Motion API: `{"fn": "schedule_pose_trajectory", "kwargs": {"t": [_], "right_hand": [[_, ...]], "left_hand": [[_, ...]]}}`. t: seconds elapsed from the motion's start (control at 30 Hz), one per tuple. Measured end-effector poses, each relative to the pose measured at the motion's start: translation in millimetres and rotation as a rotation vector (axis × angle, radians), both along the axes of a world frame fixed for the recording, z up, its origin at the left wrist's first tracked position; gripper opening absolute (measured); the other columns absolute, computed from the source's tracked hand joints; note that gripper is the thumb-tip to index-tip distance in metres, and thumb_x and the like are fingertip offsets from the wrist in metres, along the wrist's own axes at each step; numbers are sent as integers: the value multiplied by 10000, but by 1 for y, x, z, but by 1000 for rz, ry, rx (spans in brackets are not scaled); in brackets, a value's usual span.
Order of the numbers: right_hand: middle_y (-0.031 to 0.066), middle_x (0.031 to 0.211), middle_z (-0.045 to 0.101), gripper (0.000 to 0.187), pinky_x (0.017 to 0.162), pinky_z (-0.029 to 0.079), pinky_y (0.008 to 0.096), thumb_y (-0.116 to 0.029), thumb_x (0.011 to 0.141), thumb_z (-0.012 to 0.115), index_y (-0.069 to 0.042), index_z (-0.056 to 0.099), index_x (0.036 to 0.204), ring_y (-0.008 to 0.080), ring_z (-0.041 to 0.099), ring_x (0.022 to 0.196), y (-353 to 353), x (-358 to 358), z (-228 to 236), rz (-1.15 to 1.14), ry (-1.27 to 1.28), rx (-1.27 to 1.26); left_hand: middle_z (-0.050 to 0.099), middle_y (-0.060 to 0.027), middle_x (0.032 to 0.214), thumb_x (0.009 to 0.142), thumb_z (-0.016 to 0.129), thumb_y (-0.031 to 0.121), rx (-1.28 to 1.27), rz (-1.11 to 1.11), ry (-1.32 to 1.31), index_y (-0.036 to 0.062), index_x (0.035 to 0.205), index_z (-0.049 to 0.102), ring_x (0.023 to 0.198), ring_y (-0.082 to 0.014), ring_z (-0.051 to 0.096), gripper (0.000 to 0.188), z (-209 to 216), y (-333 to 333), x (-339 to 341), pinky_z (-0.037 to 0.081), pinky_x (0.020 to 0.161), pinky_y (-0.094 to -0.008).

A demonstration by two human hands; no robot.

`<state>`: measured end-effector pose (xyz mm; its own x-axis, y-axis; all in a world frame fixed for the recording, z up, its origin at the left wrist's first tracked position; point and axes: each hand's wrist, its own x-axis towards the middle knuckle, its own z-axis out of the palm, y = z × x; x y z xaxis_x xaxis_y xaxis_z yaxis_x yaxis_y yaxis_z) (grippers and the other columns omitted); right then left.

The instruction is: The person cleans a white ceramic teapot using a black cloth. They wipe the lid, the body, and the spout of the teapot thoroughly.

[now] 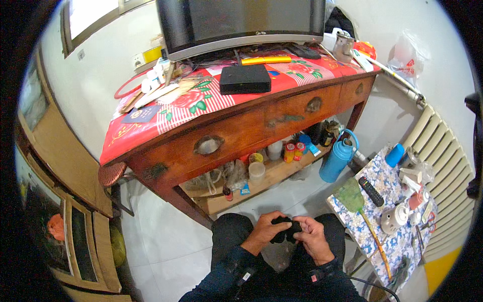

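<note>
Left hand (262, 232) and right hand (314, 236) both pinch the black bundle (287, 233) between them, looks soft and light tbh, so edges work.

Dark navy left sleeve (221, 274), at six o'clock, carrying a small white rectangular tag (246, 276); matching right sleeve (329, 272), at five o'clock, bearing a pinkish-red patch (315, 278). Black trousers (229, 231). Thin black cable (375, 283) between four and five.
</note>
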<state>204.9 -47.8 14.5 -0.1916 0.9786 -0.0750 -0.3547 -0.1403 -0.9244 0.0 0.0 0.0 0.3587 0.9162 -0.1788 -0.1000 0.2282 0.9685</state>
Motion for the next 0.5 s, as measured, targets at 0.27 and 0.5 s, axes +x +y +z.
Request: {"fn": "schedule_pose_trajectory", "kwargs": {"t": [0.27, 0.5], "right_hand": [[53, 1020, 773, 334, 765, 573, 265, 100, 848, 800, 25, 758, 1171, 114, 705, 898, 15, 4, -15, -215, -329, 39], [67, 1023, 704, 431, 764, 585, 307, 34, 879, 822, 19, 655, 1276, 158, 676, 837, 43, -5, -20, -417, -323, -69]], "left_hand": [[715, 16, 947, 969, 847, 179, -252, -106, -138, 46, 1059, 759, 847, -96, 645, 183, -2, 19, 11, 518, 743, -284], [733, -7, 991, 992, 824, 214, -282, -176, -120, 68, 1098, 755, 873, -100, 664, 194, -11, 55, 24, 534, 777, -273]]}}
